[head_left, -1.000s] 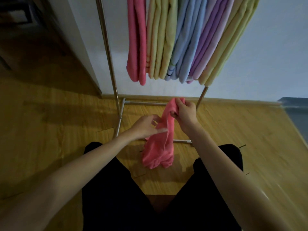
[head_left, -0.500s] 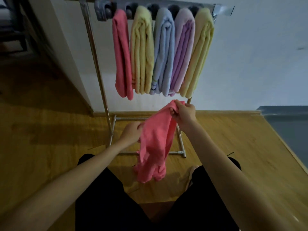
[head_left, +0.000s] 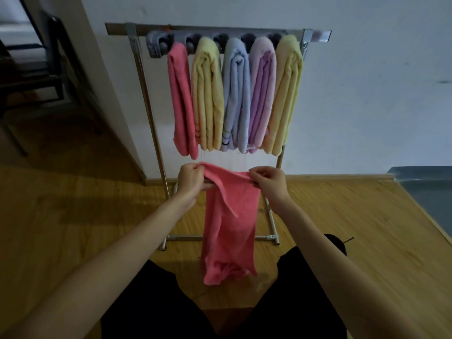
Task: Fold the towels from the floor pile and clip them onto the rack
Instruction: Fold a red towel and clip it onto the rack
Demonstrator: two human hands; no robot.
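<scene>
Overhead, metal clip rack (head_left: 137,77) carrying five folded towels (head_left: 234,94); coral-pink terry towel (head_left: 230,228) below, top edge pinched by left hand (head_left: 190,179) and right hand (head_left: 269,184) fingers; wooden plank floor (head_left: 342,216), white wall (head_left: 367,94).

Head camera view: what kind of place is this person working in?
Probably a room in a home or a plain indoor workspace: a wooden floor, a bare white wall, and a metal rack hung with folded towels.

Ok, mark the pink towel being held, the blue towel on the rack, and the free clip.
held pink towel (head_left: 230,231), head view, middle of hanging cloth.
blue towel (head_left: 234,94), head view, folded front.
free clip (head_left: 157,46), head view, leftmost clip's body.
</scene>
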